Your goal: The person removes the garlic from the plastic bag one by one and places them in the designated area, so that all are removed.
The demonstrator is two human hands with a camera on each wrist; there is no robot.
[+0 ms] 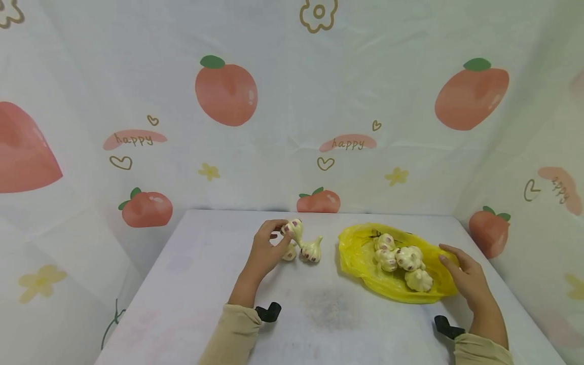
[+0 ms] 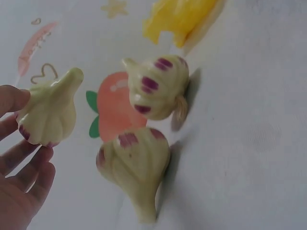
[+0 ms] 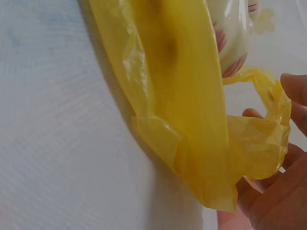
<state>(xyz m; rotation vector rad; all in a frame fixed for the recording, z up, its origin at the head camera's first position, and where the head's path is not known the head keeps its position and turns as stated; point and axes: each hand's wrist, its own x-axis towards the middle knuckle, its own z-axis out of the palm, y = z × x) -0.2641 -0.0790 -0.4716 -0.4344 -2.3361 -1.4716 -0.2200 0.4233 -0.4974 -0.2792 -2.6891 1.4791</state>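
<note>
My left hand [image 1: 266,248] pinches a garlic bulb [image 1: 293,229] between thumb and fingers, just above the table. In the left wrist view the held bulb has a pale stem and purple patches at its base. Close by, two more garlic bulbs [image 2: 159,88] [image 2: 135,165] lie on the table. On the right, my right hand [image 1: 470,279] holds the rim of a yellow plastic bag [image 1: 353,258], thumb on the inner side and fingers behind the film. Several garlic bulbs [image 1: 410,258] sit inside the spread-out bag; part of one shows in the right wrist view.
A white table [image 1: 205,284] carries everything. Behind it and at both sides hangs a pale cloth [image 1: 274,167] printed with red fruit, flowers and hearts. Black wrist mounts [image 1: 269,312] [image 1: 448,328] sit at both wrists. A thin dark cord [image 1: 114,319] hangs by the table's left edge.
</note>
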